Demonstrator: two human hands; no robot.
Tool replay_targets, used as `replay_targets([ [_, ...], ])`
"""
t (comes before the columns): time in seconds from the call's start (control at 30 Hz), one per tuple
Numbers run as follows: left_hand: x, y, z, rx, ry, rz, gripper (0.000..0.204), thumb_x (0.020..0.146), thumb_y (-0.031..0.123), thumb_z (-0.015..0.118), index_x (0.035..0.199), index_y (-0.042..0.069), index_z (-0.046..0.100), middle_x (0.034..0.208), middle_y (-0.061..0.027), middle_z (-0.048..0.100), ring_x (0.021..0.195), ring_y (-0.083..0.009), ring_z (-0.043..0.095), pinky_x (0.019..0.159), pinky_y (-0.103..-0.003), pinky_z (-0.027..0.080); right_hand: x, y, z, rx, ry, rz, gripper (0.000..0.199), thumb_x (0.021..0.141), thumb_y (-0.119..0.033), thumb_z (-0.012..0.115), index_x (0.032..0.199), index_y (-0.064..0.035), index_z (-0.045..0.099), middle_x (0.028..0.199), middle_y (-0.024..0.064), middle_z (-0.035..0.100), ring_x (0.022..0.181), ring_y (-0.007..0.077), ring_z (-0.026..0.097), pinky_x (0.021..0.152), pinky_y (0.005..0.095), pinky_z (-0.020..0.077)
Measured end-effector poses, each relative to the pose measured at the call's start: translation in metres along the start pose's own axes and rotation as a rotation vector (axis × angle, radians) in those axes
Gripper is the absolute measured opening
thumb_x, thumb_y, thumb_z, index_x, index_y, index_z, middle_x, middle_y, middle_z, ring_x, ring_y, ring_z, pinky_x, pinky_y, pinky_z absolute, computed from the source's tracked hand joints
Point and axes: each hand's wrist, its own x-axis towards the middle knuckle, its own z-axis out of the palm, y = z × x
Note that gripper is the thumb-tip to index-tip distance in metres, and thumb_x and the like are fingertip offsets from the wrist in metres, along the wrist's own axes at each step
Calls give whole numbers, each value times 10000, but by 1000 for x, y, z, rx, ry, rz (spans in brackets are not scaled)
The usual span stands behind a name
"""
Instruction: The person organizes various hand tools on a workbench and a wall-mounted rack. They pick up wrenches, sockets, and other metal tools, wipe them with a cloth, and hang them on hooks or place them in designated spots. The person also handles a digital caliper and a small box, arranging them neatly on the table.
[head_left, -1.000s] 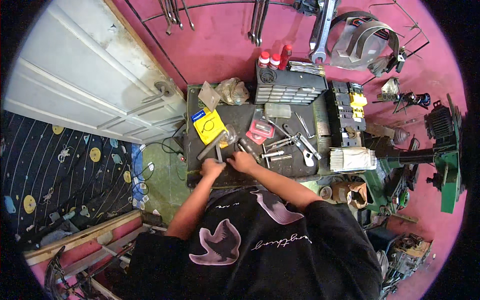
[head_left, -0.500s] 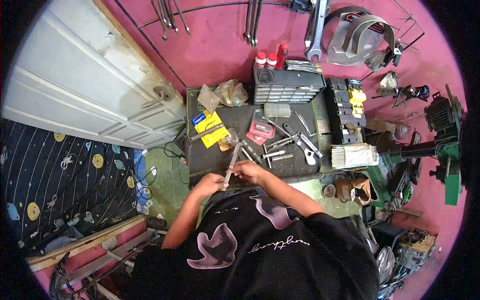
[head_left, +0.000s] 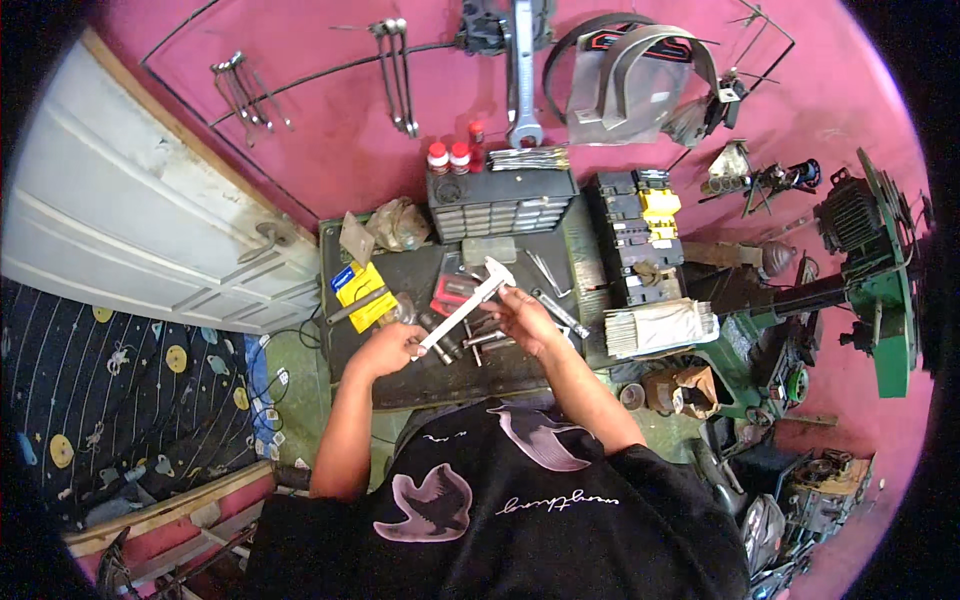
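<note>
A vernier caliper (head_left: 458, 316) slants across the front of my body above the workbench, its jaws at the far, right-hand end. My left hand (head_left: 390, 347) pinches the near tip of its beam. Around the sliding part by the jaws, my right hand (head_left: 522, 318) has its fingers closed. Beneath the caliper lie several metal tools, partly covered by my hands, among them a T-shaped handle (head_left: 486, 338). A red case (head_left: 452, 294) sits just behind it. Left of that is a yellow packet (head_left: 352, 284) with a dark rod (head_left: 357, 306) across it.
A drawer cabinet (head_left: 503, 213) with red-capped bottles (head_left: 449, 160) on top stands at the bench's back. To its right are black and yellow bins (head_left: 640, 235) and a stack of papers (head_left: 660, 328). A green machine (head_left: 890, 330) rises at far right; a white door (head_left: 150, 200) stands left.
Both hands have raised the caliper and turned it so its jaws point farther right. My right hand has shifted up toward the jaws. The view has swung up and to the right.
</note>
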Motion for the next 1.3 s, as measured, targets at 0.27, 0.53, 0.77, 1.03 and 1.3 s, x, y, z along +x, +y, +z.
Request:
replay_targets([
  [0.27, 97, 96, -57, 290, 309, 121, 251, 804, 150, 761, 1046, 103, 715, 952, -121, 735, 924, -274, 675, 861, -448, 464, 32, -93, -58, -72, 39, -268, 101, 941, -178, 666, 1039, -155, 668, 907, -50, 679, 717, 54, 493, 654, 263, 379],
  [0.53, 197, 107, -75, 645, 683, 272, 170, 854, 223, 706, 1017, 199, 750, 951, -21, 724, 977, -254, 583, 816, -450, 352, 74, -177, -52, -417, 308, -343, 208, 918, -282, 710, 909, -76, 689, 806, -1, 704, 579, 83, 453, 523, 302, 357],
  [0.77, 210, 102, -55, 670, 834, 270, 144, 838, 211, 703, 957, 194, 781, 933, 5, 727, 965, -212, 569, 839, -455, 336, 113, -175, -76, -787, 535, -499, 392, 872, -391, 750, 759, -16, 760, 668, 72, 694, 566, 152, 581, 544, 345, 433],
  [1.03, 203, 100, -35, 763, 1005, 210, 224, 795, 207, 731, 1010, 222, 793, 1071, 2, 639, 1029, -229, 516, 828, -440, 331, 99, -160, -73, -948, 658, -524, 534, 858, -504, 716, 721, 12, 725, 748, 136, 738, 671, 221, 697, 655, 376, 516],
  [1.3, 145, 88, 56, 673, 871, 112, 666, 845, 359, 703, 1446, 170, 488, 1352, -170, 451, 1199, -369, 422, 968, -534, 327, 21, -39, -108, -1680, 488, -294, 592, 763, -505, 772, 1173, -97, 645, 1149, 159, 684, 1182, 373, 553, 974, 558, 403],
])
